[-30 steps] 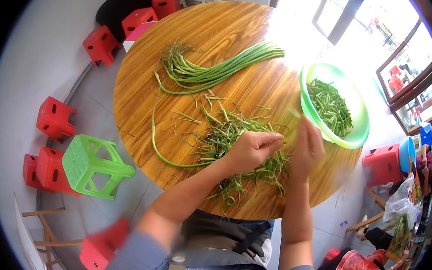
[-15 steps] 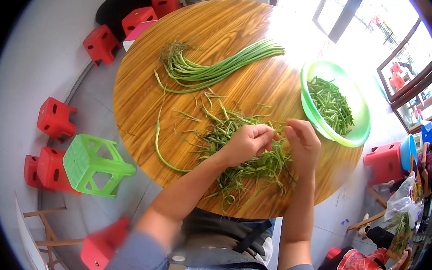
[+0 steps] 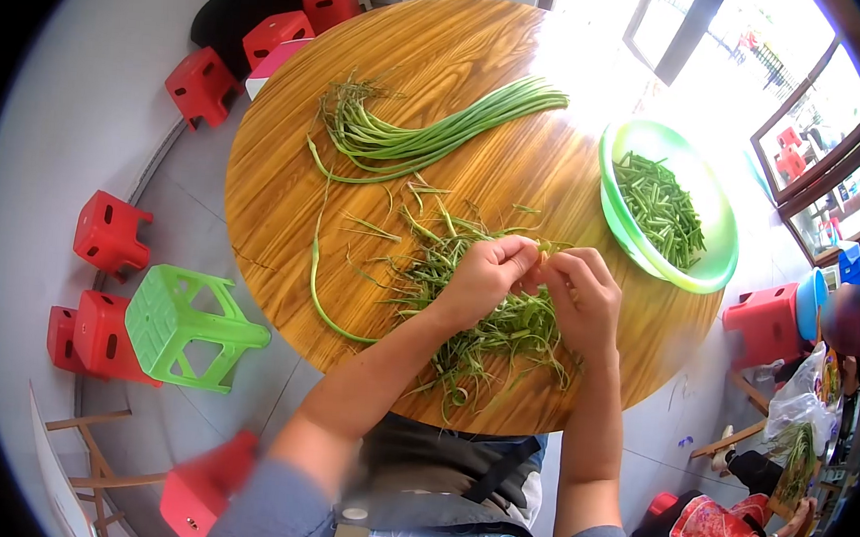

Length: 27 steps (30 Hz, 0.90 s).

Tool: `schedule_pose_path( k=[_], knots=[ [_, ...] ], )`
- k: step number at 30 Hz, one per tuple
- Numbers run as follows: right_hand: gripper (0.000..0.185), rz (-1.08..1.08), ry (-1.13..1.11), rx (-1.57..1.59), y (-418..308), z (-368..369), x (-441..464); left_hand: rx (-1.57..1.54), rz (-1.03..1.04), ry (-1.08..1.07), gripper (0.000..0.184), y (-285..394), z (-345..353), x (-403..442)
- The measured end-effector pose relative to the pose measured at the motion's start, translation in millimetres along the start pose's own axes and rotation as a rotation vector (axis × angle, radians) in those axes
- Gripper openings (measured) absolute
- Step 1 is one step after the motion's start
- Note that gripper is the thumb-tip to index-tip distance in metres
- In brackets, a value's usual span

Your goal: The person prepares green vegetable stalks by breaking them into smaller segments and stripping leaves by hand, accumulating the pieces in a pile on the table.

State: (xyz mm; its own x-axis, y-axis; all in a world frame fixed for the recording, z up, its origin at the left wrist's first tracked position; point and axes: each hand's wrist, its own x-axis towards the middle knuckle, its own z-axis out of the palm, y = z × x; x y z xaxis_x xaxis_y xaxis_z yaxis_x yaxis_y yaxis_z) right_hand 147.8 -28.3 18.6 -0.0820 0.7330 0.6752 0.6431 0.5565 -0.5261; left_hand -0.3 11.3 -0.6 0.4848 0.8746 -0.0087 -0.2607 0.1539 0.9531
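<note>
Above a heap of green trimmings (image 3: 495, 338), my left hand (image 3: 492, 281) and my right hand (image 3: 585, 291) meet with fingers pinched together. Whatever is between the fingertips is too small and hidden to name. Beyond them lies a bundle of long green stems (image 3: 429, 144) that look like garlic scapes, their thin tips tangled at the left end. One loose curved stem (image 3: 315, 285) runs down the table to the left of the heap. To the right, a pale green plastic bowl (image 3: 716, 239) holds many short cut green pieces (image 3: 658, 210).
The round wooden table (image 3: 278, 158) fills the middle. A green stool (image 3: 177, 321) and several red stools (image 3: 113, 236) stand on the left floor. At lower right sits another person in red patterned clothing (image 3: 716, 533), near a plastic bag (image 3: 802, 399) and more green stems (image 3: 796, 459).
My right hand has moved left, and its fingertips now meet those of my left hand. My left hand has shifted slightly. The bundle and bowl stay in place.
</note>
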Motion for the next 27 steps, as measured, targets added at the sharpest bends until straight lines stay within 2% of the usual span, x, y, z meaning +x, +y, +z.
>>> schedule_pose_path(
  k=[3, 6, 10, 11, 15, 18, 19, 22, 23, 26, 27],
  knots=[
    [0.008, 0.140, 0.070, 0.136, -11, 0, 0, 0.110, -0.006, 0.049, 0.023, 7, 3, -2],
    [0.009, 0.095, -0.072, 0.166, -10, -1, -1, 0.017, -0.022, 0.014, 0.025, 2, -3, 0],
    [0.007, 0.017, -0.193, 0.247, -17, 3, 2, -0.180, -0.072, 0.124, 0.024, 2, -3, 2],
    [0.006, 0.100, -0.385, 0.350, -16, -5, 1, -0.189, -0.064, 0.133, 0.025, 2, -4, 3],
    [0.013, 0.198, -0.908, 0.755, -11, -18, 2, -0.282, -0.068, 0.200, 0.025, 10, -14, 5],
    [0.015, 0.212, -0.747, 0.451, -12, -14, 0, -0.241, -0.006, 0.150, 0.026, 12, -17, 4],
    [0.012, 0.215, -0.597, 0.302, -6, -9, -4, -0.195, -0.017, 0.145, 0.026, 13, -15, 4],
    [0.010, 0.370, -0.251, 0.188, 4, -7, -3, -0.058, -0.025, 0.136, 0.027, 13, -7, 1],
    [0.010, 0.447, -0.128, 0.296, 6, -5, -5, -0.014, -0.007, 0.139, 0.026, 12, -5, 1],
    [0.013, 0.588, 0.042, 0.568, -2, -5, 0, 0.122, 0.024, 0.148, 0.025, 17, 0, -4],
    [0.018, 0.566, 0.021, 0.536, -2, -6, 0, 0.163, 0.029, 0.148, 0.024, 18, 2, -5]
  ],
)
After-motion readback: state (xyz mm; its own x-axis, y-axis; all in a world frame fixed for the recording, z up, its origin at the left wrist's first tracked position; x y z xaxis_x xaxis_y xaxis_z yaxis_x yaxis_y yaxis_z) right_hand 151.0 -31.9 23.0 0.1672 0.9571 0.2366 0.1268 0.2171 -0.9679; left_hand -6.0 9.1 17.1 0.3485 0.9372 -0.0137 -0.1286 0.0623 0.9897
